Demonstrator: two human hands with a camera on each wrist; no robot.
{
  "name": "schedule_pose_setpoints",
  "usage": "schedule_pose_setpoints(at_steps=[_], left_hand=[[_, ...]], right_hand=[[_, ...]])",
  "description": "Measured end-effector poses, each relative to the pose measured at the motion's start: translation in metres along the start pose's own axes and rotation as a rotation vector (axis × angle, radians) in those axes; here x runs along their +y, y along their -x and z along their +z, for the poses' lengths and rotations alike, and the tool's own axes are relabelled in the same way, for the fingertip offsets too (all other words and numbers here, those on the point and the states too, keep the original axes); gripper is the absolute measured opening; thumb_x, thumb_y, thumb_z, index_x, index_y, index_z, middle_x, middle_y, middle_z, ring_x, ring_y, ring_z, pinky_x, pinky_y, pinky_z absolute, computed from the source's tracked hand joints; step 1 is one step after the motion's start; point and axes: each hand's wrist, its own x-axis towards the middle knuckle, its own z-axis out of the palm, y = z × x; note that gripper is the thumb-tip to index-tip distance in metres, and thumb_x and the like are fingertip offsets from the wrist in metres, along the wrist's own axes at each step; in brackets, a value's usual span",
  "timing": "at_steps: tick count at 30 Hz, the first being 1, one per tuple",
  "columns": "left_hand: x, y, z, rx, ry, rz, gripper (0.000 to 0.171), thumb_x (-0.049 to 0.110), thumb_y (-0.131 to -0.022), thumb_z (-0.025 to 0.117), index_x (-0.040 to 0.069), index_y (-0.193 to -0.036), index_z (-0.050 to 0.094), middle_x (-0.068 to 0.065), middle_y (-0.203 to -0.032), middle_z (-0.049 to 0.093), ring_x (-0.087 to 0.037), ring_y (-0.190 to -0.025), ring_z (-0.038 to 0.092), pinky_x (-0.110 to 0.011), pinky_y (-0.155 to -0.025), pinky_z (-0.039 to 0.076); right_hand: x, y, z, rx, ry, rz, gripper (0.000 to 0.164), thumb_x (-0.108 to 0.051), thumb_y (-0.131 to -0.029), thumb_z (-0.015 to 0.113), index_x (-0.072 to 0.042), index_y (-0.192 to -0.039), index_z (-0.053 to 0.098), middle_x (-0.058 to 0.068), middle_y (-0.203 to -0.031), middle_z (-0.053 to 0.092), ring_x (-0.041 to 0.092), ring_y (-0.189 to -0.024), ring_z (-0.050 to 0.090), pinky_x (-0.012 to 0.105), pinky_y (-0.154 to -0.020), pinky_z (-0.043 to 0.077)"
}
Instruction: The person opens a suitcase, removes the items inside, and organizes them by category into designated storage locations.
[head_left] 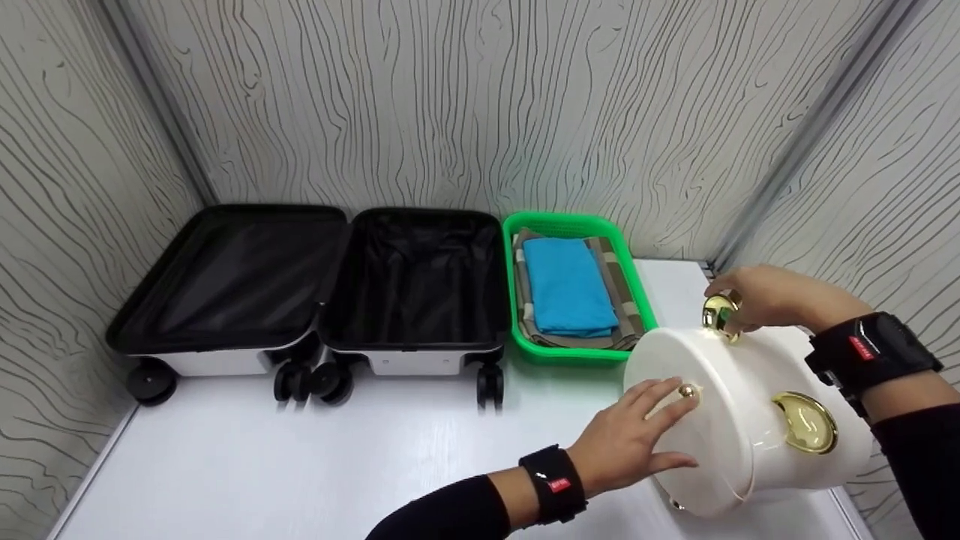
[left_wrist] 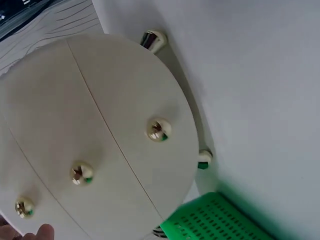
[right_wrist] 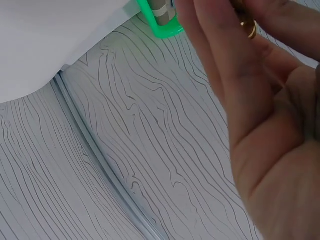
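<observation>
A glossy white storage box (head_left: 795,367) with a rounded front stands at the right of the table. My right hand (head_left: 776,296) holds the gold ring handle (head_left: 712,313) on its top; in the right wrist view, gold metal shows between thumb and fingers. My left hand (head_left: 626,435) is spread before the box's front, fingers around the upper gold knob (head_left: 688,391); contact is unclear. The left wrist view shows the front panel (left_wrist: 115,75) split by two seams, a gold knob (left_wrist: 81,172) on the middle section, and fingertips (left_wrist: 44,232) at the lower left.
A green basket (head_left: 570,356) behind the box holds a folded blue cloth (head_left: 570,285) on a checked cloth (head_left: 615,270). Left of it lies an opened suitcase (head_left: 225,270) with black lining and wheels facing me. Wood-patterned walls (head_left: 420,97) enclose the white table (head_left: 300,457).
</observation>
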Motion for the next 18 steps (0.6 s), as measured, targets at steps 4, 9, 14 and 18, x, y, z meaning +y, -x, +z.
schedule_pose_setpoints(at_steps=[4, 9, 14, 18], left_hand=[[-0.028, 0.017, -0.015, 0.006, 0.031, -0.072, 0.067, 0.059, -0.093, 0.053, 0.022, -0.148, 0.040, -0.001, -0.153, 0.035, -0.015, -0.138, 0.034, -0.027, -0.103, 0.041], [-0.070, 0.041, -0.038, 0.083, 0.047, -0.161, 0.063, 0.055, -0.093, 0.058, 0.019, -0.144, 0.048, -0.002, -0.148, 0.043, -0.019, -0.135, 0.040, -0.033, -0.096, 0.048], [-0.111, 0.071, -0.053, 0.129, 0.010, -0.219, 0.062, 0.051, -0.093, 0.060, 0.013, -0.140, 0.051, -0.006, -0.142, 0.049, -0.025, -0.131, 0.045, -0.040, -0.096, 0.049], [-0.143, 0.101, -0.068, 0.111, -0.020, -0.299, 0.059, 0.047, -0.093, 0.063, 0.011, -0.139, 0.053, -0.009, -0.140, 0.051, -0.030, -0.130, 0.046, -0.044, -0.100, 0.045]], right_hand=[[0.006, -0.001, 0.000, 0.039, 0.047, -0.050, 0.050, -0.001, -0.068, 0.081, 0.005, -0.115, 0.065, 0.023, -0.097, 0.068, 0.027, -0.079, 0.066, 0.043, -0.069, 0.054], [0.012, -0.007, -0.003, 0.081, 0.113, -0.133, 0.050, 0.000, -0.065, 0.080, 0.001, -0.114, 0.068, 0.021, -0.104, 0.069, 0.039, -0.094, 0.065, 0.053, -0.079, 0.051], [0.027, -0.005, -0.007, 0.073, 0.138, -0.121, 0.055, 0.003, -0.062, 0.078, -0.004, -0.115, 0.069, 0.018, -0.105, 0.070, 0.039, -0.098, 0.064, 0.052, -0.078, 0.050], [0.041, -0.005, -0.007, 0.095, 0.148, -0.103, 0.056, 0.003, -0.061, 0.076, -0.008, -0.116, 0.071, 0.014, -0.106, 0.071, 0.038, -0.101, 0.064, 0.052, -0.079, 0.050]])
